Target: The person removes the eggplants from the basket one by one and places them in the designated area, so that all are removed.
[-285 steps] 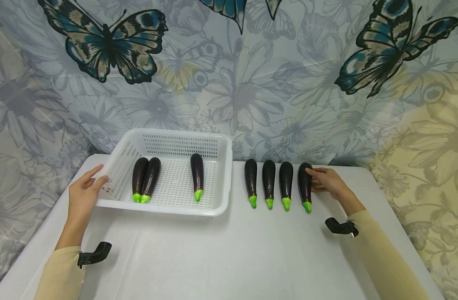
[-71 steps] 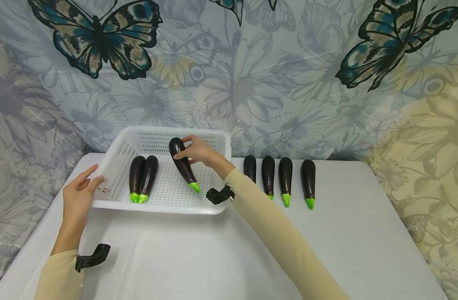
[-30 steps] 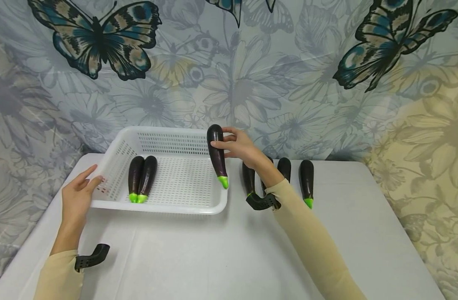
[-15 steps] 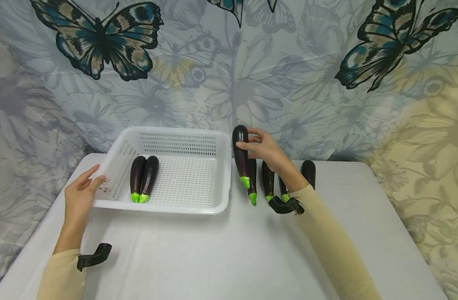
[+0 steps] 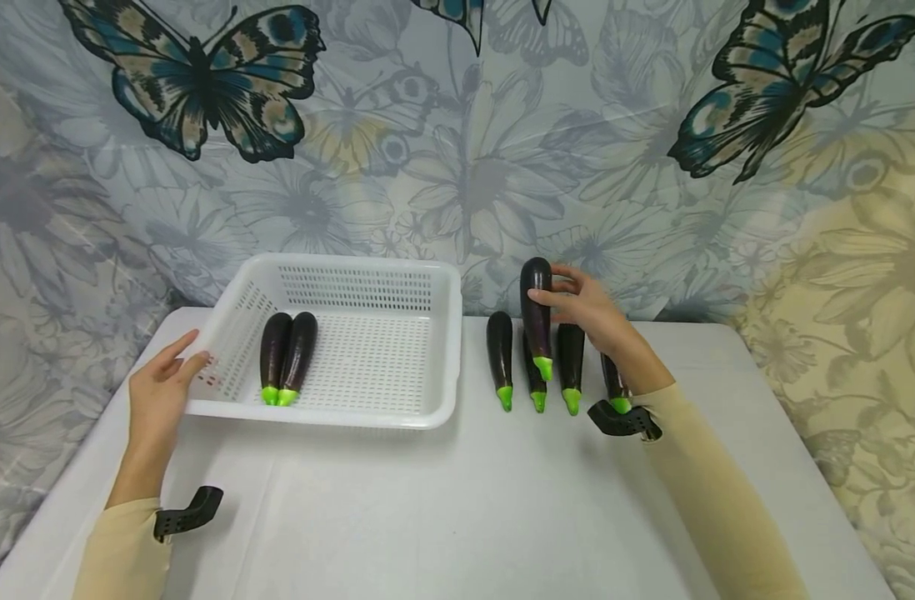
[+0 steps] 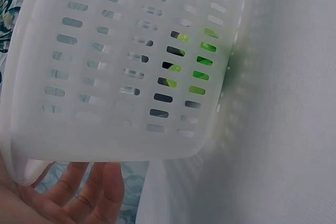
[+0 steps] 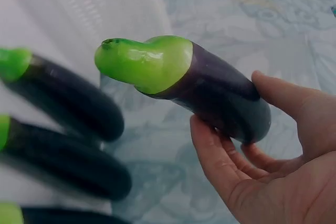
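My right hand [image 5: 588,312] holds an eggplant [image 5: 536,308], dark purple with a bright green stem, between thumb and fingers above a row on the table. In the right wrist view that eggplant [image 7: 210,87] points its green end away from the palm. Below it lie several more eggplants, among them one at the left end [image 5: 500,358]; the held one and my hand partly cover others. Two eggplants [image 5: 298,358] lie side by side in the white perforated basket [image 5: 367,417]. At the basket's left end, my left hand [image 5: 160,392] grips the rim.
A white cloth covers the table [image 5: 427,517]. Behind it hangs a fabric backdrop [image 5: 495,192] with flowers and butterflies, close to the far edge. The basket's right wall stands just left of the eggplant row.
My right hand let go of the rightmost eggplant on the table, picked one out of the basket, then carried it right, over the wall and above the row. My left hand stays at the basket.
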`<state>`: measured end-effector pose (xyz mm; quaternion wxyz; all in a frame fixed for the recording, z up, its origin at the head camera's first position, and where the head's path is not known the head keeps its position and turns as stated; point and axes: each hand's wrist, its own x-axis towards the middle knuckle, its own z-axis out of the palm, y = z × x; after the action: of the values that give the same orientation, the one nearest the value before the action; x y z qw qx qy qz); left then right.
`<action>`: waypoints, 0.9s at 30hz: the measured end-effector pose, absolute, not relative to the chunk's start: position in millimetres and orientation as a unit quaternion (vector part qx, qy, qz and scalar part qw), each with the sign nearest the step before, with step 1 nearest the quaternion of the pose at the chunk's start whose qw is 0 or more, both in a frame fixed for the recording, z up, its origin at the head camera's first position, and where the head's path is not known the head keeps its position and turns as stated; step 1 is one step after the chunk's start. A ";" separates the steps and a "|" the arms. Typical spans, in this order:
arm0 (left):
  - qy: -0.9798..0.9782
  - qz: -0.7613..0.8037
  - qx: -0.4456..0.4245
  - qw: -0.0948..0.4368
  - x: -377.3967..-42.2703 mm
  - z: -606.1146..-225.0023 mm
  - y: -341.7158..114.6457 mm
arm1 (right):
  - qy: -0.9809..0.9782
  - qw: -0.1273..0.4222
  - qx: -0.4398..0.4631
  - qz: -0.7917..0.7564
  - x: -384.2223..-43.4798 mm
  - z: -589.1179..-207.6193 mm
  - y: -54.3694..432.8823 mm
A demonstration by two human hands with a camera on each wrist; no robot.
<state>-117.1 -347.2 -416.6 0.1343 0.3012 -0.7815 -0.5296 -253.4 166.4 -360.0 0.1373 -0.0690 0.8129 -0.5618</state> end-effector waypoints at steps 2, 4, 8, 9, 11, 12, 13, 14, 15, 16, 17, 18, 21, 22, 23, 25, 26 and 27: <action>-0.780 -0.532 0.300 0.137 -116.9 -417.3 -347.2 | 0.819 0.135 -0.067 -0.554 -253.0 -363.4 174.8; -0.780 -0.532 0.299 0.139 -117.4 -418.3 -347.3 | 0.823 0.135 -0.064 -0.549 -251.8 -367.7 184.0; -0.783 -0.529 0.299 0.132 -118.5 -420.0 -347.4 | 0.826 0.136 -0.048 -0.545 -247.8 -375.8 205.4; -0.785 -0.527 0.298 0.129 -118.5 -420.1 -347.4 | 0.828 0.133 -0.038 -0.544 -246.4 -377.4 210.9; -0.791 -0.521 0.295 0.126 -118.1 -420.2 -347.5 | 0.832 0.125 -0.023 -0.540 -244.4 -379.7 221.3; -0.791 -0.521 0.295 0.126 -117.8 -420.2 -347.8 | 0.833 0.121 -0.016 -0.540 -243.6 -380.6 226.1; -0.791 -0.521 0.295 0.128 -117.6 -420.2 -348.2 | 0.834 0.118 -0.008 -0.539 -243.1 -381.9 230.9; -0.790 -0.521 0.296 0.130 -117.3 -420.3 -348.7 | 0.836 0.115 -0.003 -0.537 -242.8 -383.0 235.8; -0.788 -0.523 0.297 0.132 -117.1 -420.3 -349.0 | 0.838 0.112 0.000 -0.534 -242.3 -384.2 240.4; -0.788 -0.523 0.297 0.134 -116.9 -420.3 -349.3 | 0.840 0.109 0.001 -0.531 -242.0 -385.3 245.1; -0.787 -0.524 0.298 0.134 -116.7 -420.1 -349.4 | 0.842 0.107 0.004 -0.529 -241.7 -386.6 249.9; -0.786 -0.525 0.298 0.133 -116.7 -420.0 -349.3 | 0.843 0.105 0.006 -0.527 -241.3 -388.2 254.6; -0.788 -0.526 0.295 0.127 -117.2 -419.5 -348.0 | 0.848 0.094 0.015 -0.522 -240.4 -395.6 267.9; -0.789 -0.524 0.294 0.125 -117.5 -419.4 -347.5 | 0.848 0.091 0.019 -0.522 -240.3 -398.1 272.0; -0.790 -0.524 0.294 0.124 -117.8 -419.3 -347.2 | 0.848 0.088 0.023 -0.523 -240.2 -400.8 276.1; -0.790 -0.523 0.296 0.122 -118.1 -419.1 -347.0 | 0.848 0.081 0.028 -0.523 -240.3 -406.2 284.0; -0.790 -0.522 0.298 0.120 -117.8 -419.2 -347.2 | 0.847 0.078 0.030 -0.526 -240.5 -408.5 287.7; -0.789 -0.522 0.300 0.120 -117.4 -419.3 -347.5 | 0.845 0.073 0.030 -0.528 -241.0 -410.6 291.3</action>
<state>-117.4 -347.5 -419.3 0.1200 0.3000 -0.7892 -0.5223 -241.0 291.3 -410.6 0.0731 0.0305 0.8453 -0.5284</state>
